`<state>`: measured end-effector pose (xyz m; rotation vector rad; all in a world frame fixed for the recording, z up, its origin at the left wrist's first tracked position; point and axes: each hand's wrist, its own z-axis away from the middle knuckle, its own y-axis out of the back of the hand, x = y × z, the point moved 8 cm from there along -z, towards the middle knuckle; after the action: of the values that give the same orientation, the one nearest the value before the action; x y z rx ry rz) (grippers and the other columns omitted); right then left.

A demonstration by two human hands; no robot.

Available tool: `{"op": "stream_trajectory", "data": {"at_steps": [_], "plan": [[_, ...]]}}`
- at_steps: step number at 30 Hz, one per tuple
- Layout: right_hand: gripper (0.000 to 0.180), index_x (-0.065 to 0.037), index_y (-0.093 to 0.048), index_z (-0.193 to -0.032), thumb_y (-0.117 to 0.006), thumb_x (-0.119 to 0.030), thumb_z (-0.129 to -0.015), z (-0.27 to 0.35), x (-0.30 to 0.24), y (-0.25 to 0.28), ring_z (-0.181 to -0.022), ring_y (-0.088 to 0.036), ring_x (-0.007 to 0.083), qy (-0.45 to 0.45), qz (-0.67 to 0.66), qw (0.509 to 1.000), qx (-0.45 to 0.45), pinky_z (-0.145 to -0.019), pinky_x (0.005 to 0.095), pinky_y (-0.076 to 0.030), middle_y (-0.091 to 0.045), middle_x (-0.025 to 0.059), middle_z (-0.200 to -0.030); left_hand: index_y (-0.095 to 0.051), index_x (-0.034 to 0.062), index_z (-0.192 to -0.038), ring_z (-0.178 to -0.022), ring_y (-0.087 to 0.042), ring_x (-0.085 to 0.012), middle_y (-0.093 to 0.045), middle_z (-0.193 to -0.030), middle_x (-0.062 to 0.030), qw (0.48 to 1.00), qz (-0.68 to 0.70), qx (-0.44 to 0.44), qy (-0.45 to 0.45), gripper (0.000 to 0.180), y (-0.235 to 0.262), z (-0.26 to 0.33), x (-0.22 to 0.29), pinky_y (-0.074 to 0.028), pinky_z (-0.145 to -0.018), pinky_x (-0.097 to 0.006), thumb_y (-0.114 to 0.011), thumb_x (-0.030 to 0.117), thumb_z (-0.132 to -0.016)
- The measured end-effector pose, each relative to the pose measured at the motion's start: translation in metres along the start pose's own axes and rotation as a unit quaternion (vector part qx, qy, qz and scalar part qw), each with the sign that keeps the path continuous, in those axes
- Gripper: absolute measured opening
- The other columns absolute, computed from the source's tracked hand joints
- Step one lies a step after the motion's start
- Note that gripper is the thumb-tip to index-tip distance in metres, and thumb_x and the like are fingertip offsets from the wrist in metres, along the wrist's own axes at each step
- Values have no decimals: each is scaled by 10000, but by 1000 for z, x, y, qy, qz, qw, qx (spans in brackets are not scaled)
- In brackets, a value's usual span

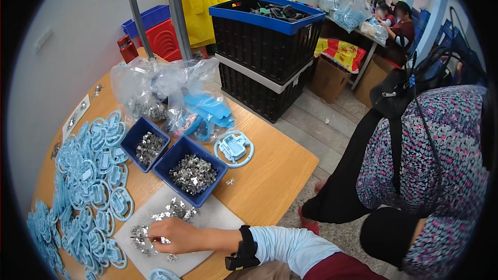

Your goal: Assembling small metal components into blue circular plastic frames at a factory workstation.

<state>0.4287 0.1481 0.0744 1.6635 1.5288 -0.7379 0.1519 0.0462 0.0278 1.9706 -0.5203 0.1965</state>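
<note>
My right hand (179,235) reaches in from the lower right over a white mat (210,218). Its fingers are closed around thin dark tweezers (141,237), whose tips point left. Small shiny metal pieces (179,210) lie scattered on the mat around the hand. At the bottom edge a light blue plastic ring-shaped part (163,275) is partly cut off. Just beyond the mat are two dark blue bins, a nearer bin (210,193) and a farther bin (132,150), both holding metal pieces. My left hand is out of view.
A large heap of light blue plastic parts (85,176) covers the table's left side. One more such part (234,148) lies right of the bins. Clear plastic bags (171,80) stand behind them. Stacked black crates (259,46) stand beyond the table. A person (425,161) is close on the right.
</note>
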Motion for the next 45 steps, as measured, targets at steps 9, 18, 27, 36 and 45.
{"op": "stream_trajectory", "data": {"at_steps": [9, 18, 27, 36, 45], "plan": [[67, -16, -567, -785, -591, -53, -735, -2, -6, 0, -651, -574, 288, 9, 9, 1000, -14, -578, 364, -457, -564, 98, -738, -607, -58, -1026, -822, -607, -370, -629, -933, -236, 998, -21, 42, -33, 478, 4, 1, 1, -485, -733, -417, -508, 395, -906], [65, -38, -576, -792, -598, -71, -741, 2, -17, 6, -651, -581, 308, 32, 9, 999, 27, -563, 385, -475, -548, 107, -732, -560, -61, -1092, -972, -556, -354, -593, -1047, -228, 1000, -16, -8, -1, 476, -5, 7, -13, -427, -872, -424, -524, 372, -897], [72, -43, -552, -755, -609, -75, -724, -1, -22, 12, -622, -578, 299, 45, 14, 998, 40, -536, 378, -473, -538, 100, -731, -518, -70, -1103, -1029, -501, -296, -527, -1090, -184, 999, 22, -27, 19, 321, -5, -1, -5, -382, -916, -392, -473, 191, -922], [74, -41, -557, -758, -614, -71, -722, 1, -16, 6, -619, -580, 292, 43, 12, 998, 36, -539, 376, -477, -540, 92, -734, -536, -63, -1064, -986, -515, -290, -547, -1051, -188, 998, 44, -22, 45, 288, -4, -1, -1, -390, -882, -389, -457, 179, -930], [65, -38, -551, -737, -607, -67, -722, 1, -14, 6, -608, -575, 295, 36, 26, 998, 34, -532, 376, -474, -538, 97, -722, -565, -35, -1055, -1006, -512, -319, -567, -1057, -182, 1000, -2, -10, 13, 264, -4, 2, -5, -377, -903, -401, -467, 171, -922]]}}
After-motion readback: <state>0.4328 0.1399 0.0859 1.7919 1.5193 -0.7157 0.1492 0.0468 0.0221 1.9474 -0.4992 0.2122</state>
